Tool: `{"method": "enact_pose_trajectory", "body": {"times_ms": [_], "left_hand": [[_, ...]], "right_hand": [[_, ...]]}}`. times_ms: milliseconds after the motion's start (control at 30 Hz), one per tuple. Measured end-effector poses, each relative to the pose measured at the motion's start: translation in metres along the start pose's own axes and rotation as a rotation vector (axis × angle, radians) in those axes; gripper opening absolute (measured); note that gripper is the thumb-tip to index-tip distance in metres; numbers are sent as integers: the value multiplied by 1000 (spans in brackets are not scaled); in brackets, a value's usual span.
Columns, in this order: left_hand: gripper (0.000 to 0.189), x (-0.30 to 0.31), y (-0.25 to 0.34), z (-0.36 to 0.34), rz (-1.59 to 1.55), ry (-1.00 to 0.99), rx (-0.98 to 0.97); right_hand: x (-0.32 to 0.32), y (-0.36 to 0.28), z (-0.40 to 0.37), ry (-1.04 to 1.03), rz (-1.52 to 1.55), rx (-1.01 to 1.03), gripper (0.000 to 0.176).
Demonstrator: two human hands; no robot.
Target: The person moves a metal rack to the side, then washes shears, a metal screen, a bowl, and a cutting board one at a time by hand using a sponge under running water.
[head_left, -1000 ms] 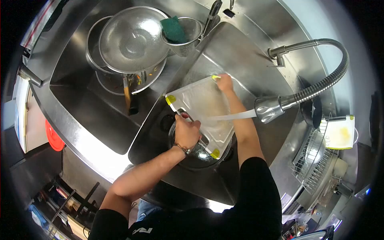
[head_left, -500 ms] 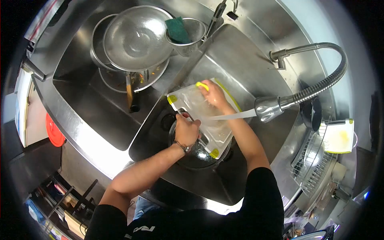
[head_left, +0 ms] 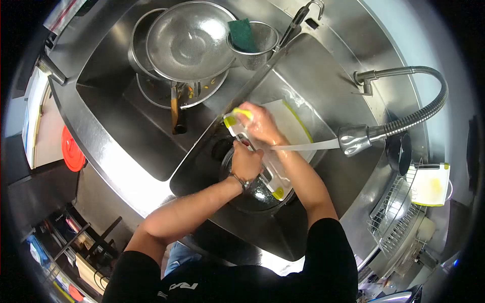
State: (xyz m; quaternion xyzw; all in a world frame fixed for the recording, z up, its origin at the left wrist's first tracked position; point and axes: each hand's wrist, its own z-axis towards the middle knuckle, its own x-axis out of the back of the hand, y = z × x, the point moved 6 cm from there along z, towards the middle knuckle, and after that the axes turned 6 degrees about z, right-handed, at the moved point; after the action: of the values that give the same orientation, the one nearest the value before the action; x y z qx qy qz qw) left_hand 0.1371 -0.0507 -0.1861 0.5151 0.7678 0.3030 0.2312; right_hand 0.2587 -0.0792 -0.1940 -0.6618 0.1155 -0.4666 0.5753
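Note:
A white cutting board (head_left: 294, 126) with yellow-green corners lies tilted in the right basin, resting over a dark pot with a glass-like shine (head_left: 255, 196). My left hand (head_left: 246, 162) is wrapped round the board's handle slot at its near left edge. My right hand (head_left: 260, 123), slightly blurred, presses a yellow sponge (head_left: 243, 113) near the board's upper left corner. Water (head_left: 308, 146) streams from the faucet head (head_left: 352, 140) across my right forearm, which hides part of the board.
In the left basin, a large mesh strainer (head_left: 189, 43) rests on other pans, with a wooden handle (head_left: 175, 108) below. A green scouring pad (head_left: 243, 35) sits on a small strainer (head_left: 256, 59). A wire rack (head_left: 396, 207) and another cutting board (head_left: 429, 184) stand at right.
My right hand has moved with the sponge toward the board's left corner. The whole view has shifted a little, while my left hand keeps its hold on the board.

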Motion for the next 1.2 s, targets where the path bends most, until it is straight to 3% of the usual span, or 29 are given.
{"method": "enact_pose_trajectory", "body": {"times_ms": [67,167,233,300,400,433,500,533,567,600,667,800,867,967,1000,1133,1200], "left_hand": [[37,-3,2,-4,-25,5,-4],[36,1,-3,1,-36,41,-18],[36,-2,-2,1,-7,30,-41],[36,-3,2,-3,-246,70,-24],[36,-7,8,-6,-226,7,-30],[35,-7,10,-5,-235,8,-47],[34,-8,6,-3,-271,15,-37],[33,-6,2,-4,-298,23,-26],[33,-5,-3,-7,-287,17,-12],[33,-6,2,-3,-242,17,-25],[32,-7,8,-4,-191,16,-33],[32,-2,1,-6,-149,12,-29],[32,-5,4,1,-178,7,-12],[31,-8,3,4,-205,-33,-44],[29,-9,13,-4,-253,-49,-84],[28,-4,10,-2,-205,-19,-49],[27,-2,10,0,-170,-13,-61]], "right_hand": [[12,17,6,0,-43,-167,20],[-6,-17,-12,-28,47,34,19],[8,23,-21,-2,-15,-24,19],[46,103,-45,136,-358,-284,23],[91,140,-76,236,-502,-492,28],[92,120,-73,243,-511,-490,28],[64,81,-76,-39,-508,-487,29],[67,76,-83,-19,-376,-512,27],[72,115,-95,32,-371,-437,30],[89,165,-112,109,-290,-534,30],[103,195,-132,189,-208,-639,30],[88,174,-145,180,-600,-465,30],[112,143,-147,32,-392,-746,35],[136,251,-216,74,-564,-980,47],[131,194,-200,5,-665,-1112,42],[86,51,-176,54,-625,-1003,39],[72,17,-182,40,-566,-925,40]]}}
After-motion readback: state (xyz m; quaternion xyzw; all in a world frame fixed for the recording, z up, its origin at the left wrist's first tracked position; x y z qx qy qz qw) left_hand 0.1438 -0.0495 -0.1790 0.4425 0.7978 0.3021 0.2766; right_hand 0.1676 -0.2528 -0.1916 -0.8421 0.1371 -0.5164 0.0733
